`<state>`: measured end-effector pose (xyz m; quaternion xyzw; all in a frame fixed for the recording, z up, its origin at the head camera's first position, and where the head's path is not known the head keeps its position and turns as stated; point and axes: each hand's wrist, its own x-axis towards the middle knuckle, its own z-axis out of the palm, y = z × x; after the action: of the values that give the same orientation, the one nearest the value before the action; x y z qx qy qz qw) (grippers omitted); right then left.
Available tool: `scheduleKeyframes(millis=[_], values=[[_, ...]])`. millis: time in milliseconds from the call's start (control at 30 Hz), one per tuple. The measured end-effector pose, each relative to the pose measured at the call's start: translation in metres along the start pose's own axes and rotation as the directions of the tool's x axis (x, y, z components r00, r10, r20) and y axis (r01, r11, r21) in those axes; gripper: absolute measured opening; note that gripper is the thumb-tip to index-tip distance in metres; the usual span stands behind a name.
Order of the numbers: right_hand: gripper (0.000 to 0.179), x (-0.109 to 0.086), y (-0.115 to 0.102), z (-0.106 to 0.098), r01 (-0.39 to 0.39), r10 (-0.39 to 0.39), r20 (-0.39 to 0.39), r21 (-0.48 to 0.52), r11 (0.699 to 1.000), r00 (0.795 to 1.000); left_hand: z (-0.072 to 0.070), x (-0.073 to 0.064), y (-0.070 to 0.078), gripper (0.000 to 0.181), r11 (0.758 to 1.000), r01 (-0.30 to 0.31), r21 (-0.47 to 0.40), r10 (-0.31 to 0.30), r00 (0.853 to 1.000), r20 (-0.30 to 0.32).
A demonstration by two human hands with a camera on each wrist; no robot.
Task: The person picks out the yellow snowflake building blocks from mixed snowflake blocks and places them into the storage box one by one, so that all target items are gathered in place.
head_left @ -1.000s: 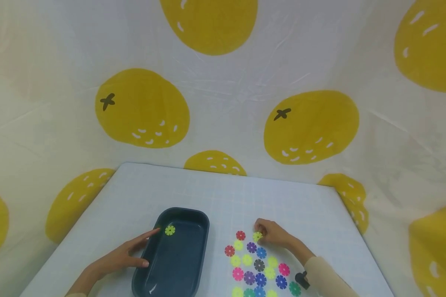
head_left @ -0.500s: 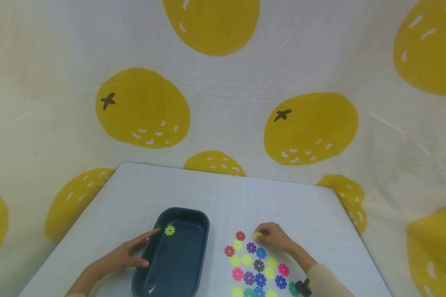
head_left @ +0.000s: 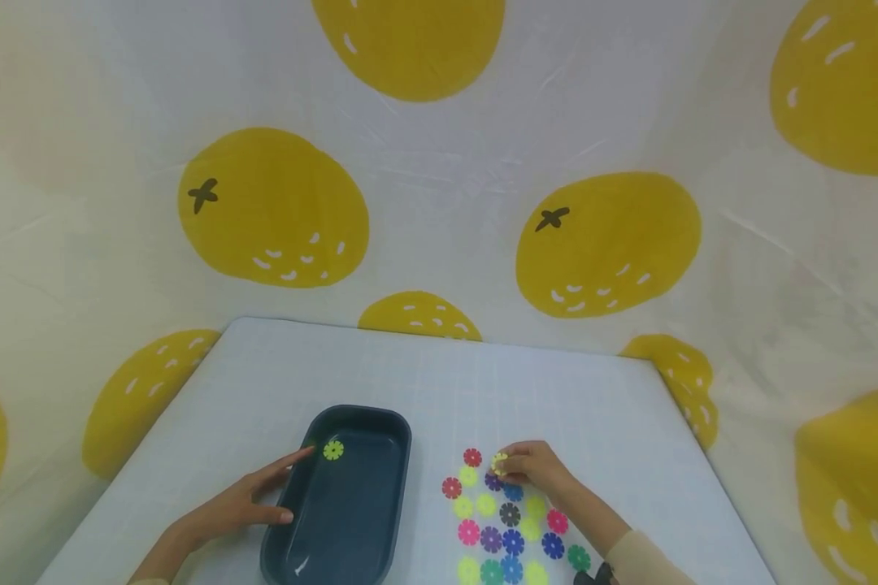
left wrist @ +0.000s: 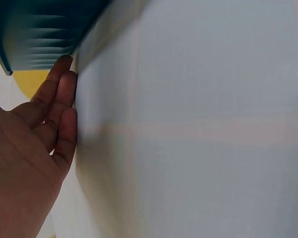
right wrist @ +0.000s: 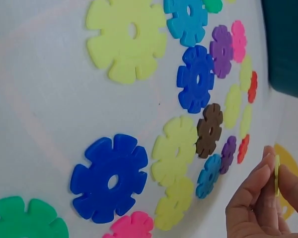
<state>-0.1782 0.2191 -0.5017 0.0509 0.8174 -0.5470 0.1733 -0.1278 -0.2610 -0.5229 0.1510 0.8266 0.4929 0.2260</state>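
My right hand (head_left: 540,470) pinches a yellow notched plastic disc (right wrist: 276,174) between thumb and fingertips, and the right wrist view shows it edge-on. It is held up close over the far end of a group of similar discs lying flat, among them a red disc (head_left: 471,457) and a grey-brown disc (right wrist: 209,131). At the left, my left hand (head_left: 228,508) lies against the side of a dark teal tray (head_left: 347,520), index fingertip and thumb at its rim. Its fingers reach along the outer wall in the left wrist view. One yellow disc (head_left: 332,450) lies inside the tray.
The white-covered table (head_left: 439,374) ends at the back against a hanging cloth (head_left: 439,179) printed with large yellow fruits. Nearest the front of the group are a green disc (head_left: 579,557) and several yellow and blue ones.
My right hand has lifted the yellow disc off the table and shifted it slightly left, over the purple disc. My left hand and the tray stay in place.
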Motion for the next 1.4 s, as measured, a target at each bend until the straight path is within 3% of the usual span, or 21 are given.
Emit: scheduleKeyframes(millis=[267, 600, 833, 1100, 1400], values=[[0.025, -0.002, -0.003, 0.001, -0.123, 0.119, 0.047, 0.096, 0.988, 0.992, -0.001, 0.000, -0.001, 0.082, 1.000, -0.010, -0.011, 0.010, 1.000, 0.000], [0.029, -0.010, -0.008, 0.011, -0.123, 0.114, 0.071, 0.137, 0.983, 0.991, -0.002, 0.001, 0.004, 0.083, 1.000, 0.016, -0.017, -0.016, 1.000, -0.002], [0.027, -0.011, -0.011, 0.016, -0.173, 0.164, 0.072, 0.151, 0.973, 0.984, -0.003, 0.000, 0.002, 0.082, 1.000, -0.010, -0.013, 0.010, 1.000, 0.011], [0.028, -0.014, -0.016, 0.021, -0.164, 0.140, 0.131, 0.194, 0.967, 0.981, -0.003, 0.000, 0.004, 0.084, 1.000, 0.012, -0.006, -0.012, 1.000, -0.004], [0.030, -0.018, -0.023, 0.031, -0.161, 0.138, 0.129, 0.191, 0.968, 0.982, -0.002, 0.000, 0.002, 0.084, 1.000, -0.005, -0.002, 0.005, 1.000, -0.007]])
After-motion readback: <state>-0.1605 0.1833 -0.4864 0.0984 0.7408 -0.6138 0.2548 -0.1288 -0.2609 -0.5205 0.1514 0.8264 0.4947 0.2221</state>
